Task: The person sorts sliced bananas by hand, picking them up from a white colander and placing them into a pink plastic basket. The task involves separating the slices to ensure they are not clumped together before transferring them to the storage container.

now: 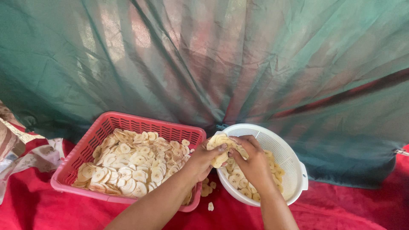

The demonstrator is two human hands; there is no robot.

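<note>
Hands meet right over the near-left rim of the white colander (294, 170), and both are clamped onto the same clump of banana slices (221, 142). The left hand (203, 159) comes in from the lower left with its thumb pressed on top of the clump and its fingers curled underneath, so that grip is clenched around the slices. The right hand (253, 162) comes up from the bottom edge and pinches the clump from the other side, fingers hooked over the top, so it's grasping too. The clump sits between the two hands, touching both, held a bit above the slices still lying in the colander.

Counting stuff: two hands, one white round colander with small holes, one pink rectangular basket (91, 140) with slotted walls. The basket is just to the left of the colander, nearly touching it, and it's heaped with pale yellow round slices, way too many to count. The colander holds a smaller layer along its near-left inside wall, also too many to count properly. A few loose slices (208, 191) lie on the red cloth (341, 208) in the gap between basket and colander, maybe four or five.

Everything rests on that red cloth, which looks like it's spread on the floor. Behind it all hangs a big greenish mesh net (213, 55), bunched into folds that fan out from just behind the colander. A patterned fabric (25, 157) lies at the far left edge.
</note>
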